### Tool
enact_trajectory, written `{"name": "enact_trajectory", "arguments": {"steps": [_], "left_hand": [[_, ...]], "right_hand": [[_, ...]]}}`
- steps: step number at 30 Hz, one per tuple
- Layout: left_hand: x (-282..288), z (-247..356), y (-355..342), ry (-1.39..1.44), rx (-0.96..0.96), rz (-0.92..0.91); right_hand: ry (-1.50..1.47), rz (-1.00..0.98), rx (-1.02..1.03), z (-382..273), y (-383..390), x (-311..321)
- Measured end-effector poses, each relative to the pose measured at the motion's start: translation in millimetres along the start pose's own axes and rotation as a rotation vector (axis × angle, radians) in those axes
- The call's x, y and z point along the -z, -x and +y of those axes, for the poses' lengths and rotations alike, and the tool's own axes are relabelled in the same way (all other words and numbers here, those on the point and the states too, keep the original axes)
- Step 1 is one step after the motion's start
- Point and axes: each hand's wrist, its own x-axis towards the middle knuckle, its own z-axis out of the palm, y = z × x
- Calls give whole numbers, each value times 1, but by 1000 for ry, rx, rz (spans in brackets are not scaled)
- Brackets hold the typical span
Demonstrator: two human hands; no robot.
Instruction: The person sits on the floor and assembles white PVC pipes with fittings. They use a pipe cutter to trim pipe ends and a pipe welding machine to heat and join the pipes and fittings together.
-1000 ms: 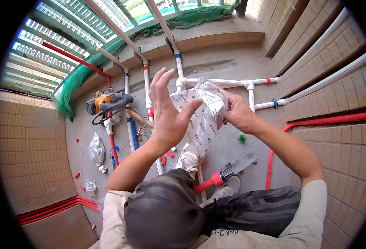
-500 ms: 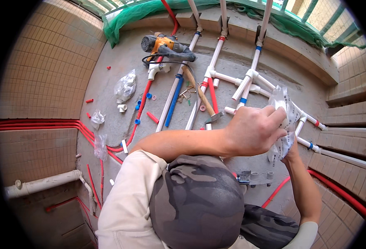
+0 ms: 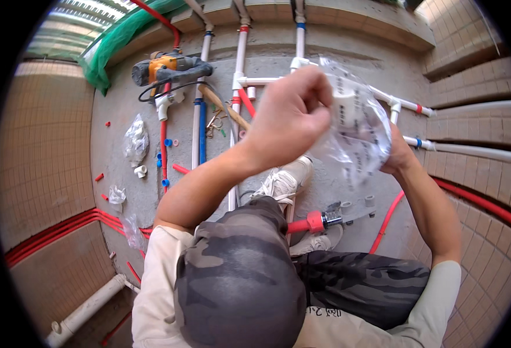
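Note:
A clear plastic bag (image 3: 357,130) with dark print is held up in front of me, with a pale fitting visible through its upper part. My left hand (image 3: 297,113) is closed at the bag's left edge, its fingers curled in. On the other side my right hand (image 3: 397,149) grips the bag, its fingertips hidden behind the plastic. Below the bag, beside my knee, sticks out a red pipe (image 3: 297,227) with a red fitting (image 3: 314,221) and a shiny metal threaded end (image 3: 331,218).
Ahead lie an orange and black power tool (image 3: 165,68) and a wooden-handled hammer (image 3: 223,106). White pipes (image 3: 241,55) run across the concrete floor. Left are a bag of fittings (image 3: 136,139) and a white elbow (image 3: 141,171). Pale fittings (image 3: 369,200) stand near my shoe (image 3: 287,177).
The view has shifted, so the floor things sit further left. My hands have moved apart, and the bag is spread wider between them. The red pipe and its fitting show more fully.

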Motion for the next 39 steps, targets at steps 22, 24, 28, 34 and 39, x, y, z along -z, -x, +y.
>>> {"name": "enact_trajectory", "arguments": {"steps": [22, 24, 28, 34, 39], "left_hand": [[302, -128, 248, 53, 934, 91], [293, -131, 281, 60, 1096, 187], [332, -155, 356, -959, 1342, -418], [252, -167, 197, -943, 834, -186], [109, -120, 37, -1142, 221, -493]], "right_hand": [[465, 420, -74, -8, 61, 77], [572, 527, -37, 4, 65, 78], [616, 555, 27, 2, 61, 72], [662, 571, -104, -4, 108, 72], [716, 547, -162, 24, 165, 63]]}}
